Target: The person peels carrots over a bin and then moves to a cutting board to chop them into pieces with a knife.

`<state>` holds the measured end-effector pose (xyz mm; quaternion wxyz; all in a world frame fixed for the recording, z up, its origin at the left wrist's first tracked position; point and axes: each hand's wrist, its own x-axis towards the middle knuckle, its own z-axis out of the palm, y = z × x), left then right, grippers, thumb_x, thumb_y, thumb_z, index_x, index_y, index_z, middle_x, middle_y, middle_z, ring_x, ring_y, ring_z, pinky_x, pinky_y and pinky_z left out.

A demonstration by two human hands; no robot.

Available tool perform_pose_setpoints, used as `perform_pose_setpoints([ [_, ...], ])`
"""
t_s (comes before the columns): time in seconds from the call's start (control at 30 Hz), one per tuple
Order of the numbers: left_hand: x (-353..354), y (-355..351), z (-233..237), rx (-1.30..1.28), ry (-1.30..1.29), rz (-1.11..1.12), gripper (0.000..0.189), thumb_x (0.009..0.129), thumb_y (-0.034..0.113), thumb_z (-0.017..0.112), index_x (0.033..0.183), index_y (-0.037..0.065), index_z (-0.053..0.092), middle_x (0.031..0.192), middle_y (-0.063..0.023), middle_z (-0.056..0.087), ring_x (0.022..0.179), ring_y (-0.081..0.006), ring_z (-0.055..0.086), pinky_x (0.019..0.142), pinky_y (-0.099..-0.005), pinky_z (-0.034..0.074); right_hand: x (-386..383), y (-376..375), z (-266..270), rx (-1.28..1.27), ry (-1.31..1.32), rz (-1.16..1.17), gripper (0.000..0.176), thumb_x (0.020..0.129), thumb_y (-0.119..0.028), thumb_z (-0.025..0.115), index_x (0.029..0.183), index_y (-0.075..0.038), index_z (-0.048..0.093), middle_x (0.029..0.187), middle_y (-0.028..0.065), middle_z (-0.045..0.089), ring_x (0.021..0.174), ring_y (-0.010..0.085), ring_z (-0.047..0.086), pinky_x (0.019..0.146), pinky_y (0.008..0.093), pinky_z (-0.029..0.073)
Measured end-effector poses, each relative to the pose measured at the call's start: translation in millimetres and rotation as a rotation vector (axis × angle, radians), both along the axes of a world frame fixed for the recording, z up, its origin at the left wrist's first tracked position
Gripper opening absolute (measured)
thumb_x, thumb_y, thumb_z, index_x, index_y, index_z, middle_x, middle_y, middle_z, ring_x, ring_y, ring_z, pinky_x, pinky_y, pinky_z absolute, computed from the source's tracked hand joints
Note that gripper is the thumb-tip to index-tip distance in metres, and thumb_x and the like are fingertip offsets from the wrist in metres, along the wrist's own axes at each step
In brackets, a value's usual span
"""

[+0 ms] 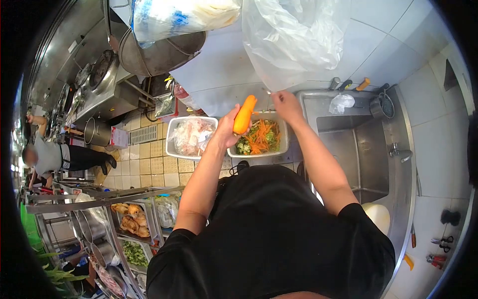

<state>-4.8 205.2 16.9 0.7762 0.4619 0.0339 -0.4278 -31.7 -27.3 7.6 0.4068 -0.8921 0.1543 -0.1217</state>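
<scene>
Left hand: closed around an orange carrot, centre of the frame, by the vegetable tub's left rim.
Right hand: fingers curled, right of the carrot; cannot tell whether anything is gripped.
Bag print: blue marks on a plastic bag, top of the frame; illegible.
Vegetable tub: white, containing orange shreds.

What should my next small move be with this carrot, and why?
Probably bring your right hand in towards the carrot: your left hand grips it near the tub of orange shreds and greens, while your right hand is apart from it.
</scene>
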Motion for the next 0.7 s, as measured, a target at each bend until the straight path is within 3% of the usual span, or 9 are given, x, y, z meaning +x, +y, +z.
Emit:
perform_pose_setpoints([
  [0.23, 7, -10, -3, -0.053, 0.136, 0.217, 0.042, 0.105, 0.043, 0.040, 0.115, 0.004, 0.054, 0.093, -0.0119, 0.061, 0.076, -0.0230, 0.061, 0.069, -0.0344, 0.054, -23, 26, 26, 0.042, 0.052, 0.025, 0.035, 0.093, -0.040, 0.057, 0.088, -0.006, 0.062, 0.077, 0.0168, 0.067, 0.077, 0.0382, 0.065, 0.068, 0.0465, 0.049],
  [0.4, 10, -14, -13, -0.067, 0.132, 0.243, 0.038, 0.105, 0.038, 0.041, 0.115, 0.004, 0.055, 0.097, -0.0114, 0.062, 0.081, -0.0222, 0.063, 0.070, -0.0331, 0.055, -50, 65, 60, 0.076, 0.049, 0.302, 0.031, 0.093, -0.035, 0.060, 0.086, -0.006, 0.061, 0.076, 0.0143, 0.067, 0.073, 0.0344, 0.066, 0.065, 0.0431, 0.048],
  [0.43, 9, -16, -15, -0.085, 0.117, 0.262, 0.038, 0.104, 0.037, 0.042, 0.114, 0.003, 0.057, 0.097, -0.0116, 0.064, 0.083, -0.0218, 0.064, 0.069, -0.0309, 0.056, -50, 68, 57, -0.042, 0.007, 0.300, 0.028, 0.093, -0.034, 0.062, 0.086, -0.007, 0.061, 0.077, 0.0134, 0.068, 0.072, 0.0342, 0.066, 0.064, 0.0423, 0.049],
  [0.57, 4, -18, 1, -0.135, 0.166, 0.241, 0.038, 0.104, 0.038, 0.043, 0.114, 0.005, 0.058, 0.098, -0.0113, 0.064, 0.081, -0.0215, 0.063, 0.067, -0.0296, 0.054, -46, 62, 64, -0.037, -0.026, 0.343, 0.027, 0.092, -0.032, 0.063, 0.084, -0.006, 0.061, 0.074, 0.0119, 0.067, 0.067, 0.0292, 0.065, 0.062, 0.0391, 0.048],
  [0.63, 5, -9, 1, -0.159, 0.196, 0.152, 0.041, 0.101, 0.045, 0.047, 0.114, 0.007, 0.057, 0.092, -0.0074, 0.062, 0.077, -0.0180, 0.060, 0.063, -0.0290, 0.049, -40, 53, 65, 0.081, 0.077, 0.376, 0.029, 0.092, -0.032, 0.064, 0.081, -0.005, 0.061, 0.070, 0.0106, 0.064, 0.063, 0.0232, 0.062, 0.061, 0.0356, 0.046],
  [0.7, 5, 4, -1, -0.228, 0.136, 0.025, 0.043, 0.101, 0.047, 0.047, 0.115, 0.007, 0.057, 0.088, -0.0076, 0.062, 0.074, -0.0172, 0.060, 0.061, -0.0277, 0.048, -27, 40, 53, 0.110, 0.081, 0.324, 0.033, 0.091, -0.035, 0.064, 0.078, -0.005, 0.061, 0.069, 0.0107, 0.064, 0.063, 0.0262, 0.061, 0.060, 0.0377, 0.046],
])
